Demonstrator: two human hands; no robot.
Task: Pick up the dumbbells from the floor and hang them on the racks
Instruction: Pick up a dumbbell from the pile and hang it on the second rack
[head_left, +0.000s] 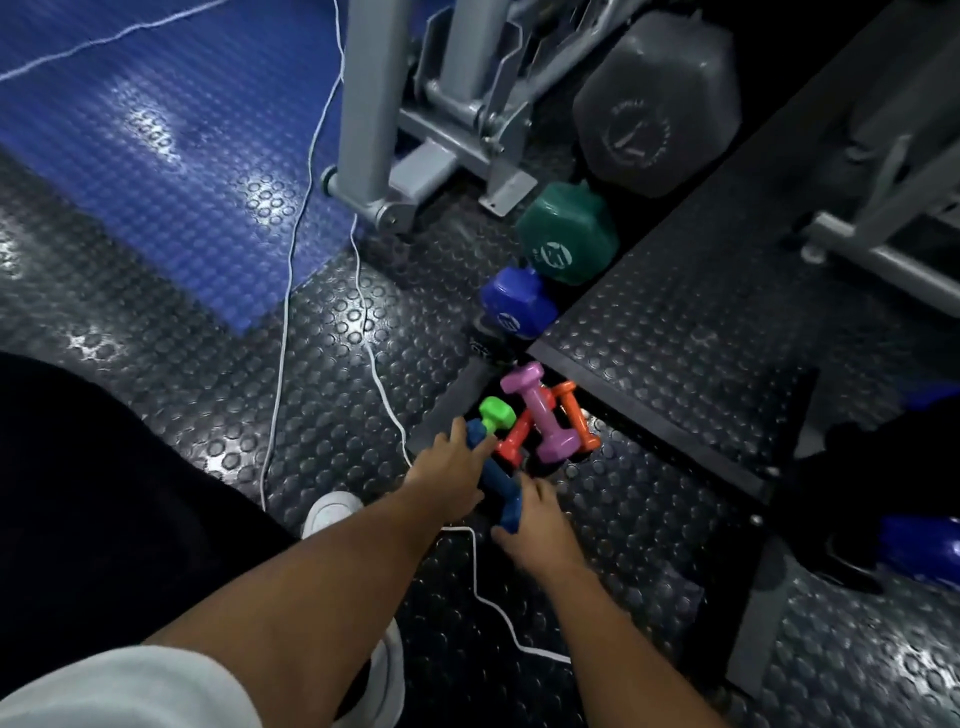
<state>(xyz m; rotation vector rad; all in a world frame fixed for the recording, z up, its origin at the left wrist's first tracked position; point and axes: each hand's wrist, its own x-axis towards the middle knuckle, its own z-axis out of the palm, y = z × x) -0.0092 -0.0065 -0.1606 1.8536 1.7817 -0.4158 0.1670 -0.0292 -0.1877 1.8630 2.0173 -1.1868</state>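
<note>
Both hands reach down to a small blue dumbbell (493, 480) in a heap of coloured ones on the studded rubber floor (322, 338).

I see my left hand (451, 470) lying over the upper end of the blue dumbbell, fingers only loosely bent, touching rather than clamping it. My right hand (540, 525) cups the lower end, thumb against the head; I cannot tell whether its fingers have closed round it. I judge two hands are used because the dumbbell is wedged under a green one (496, 413), with red (511, 441), pink (543, 413) and orange (574, 415) dumbbells piled just beside, against the edge of a raised black mat (675, 332). Bigger blue (514, 306) and green (566, 236) weights stand farther along that edge, near a grey frame (374, 104). No rack is plainly in view. A white cable (291, 270) crosses the floor.
</note>
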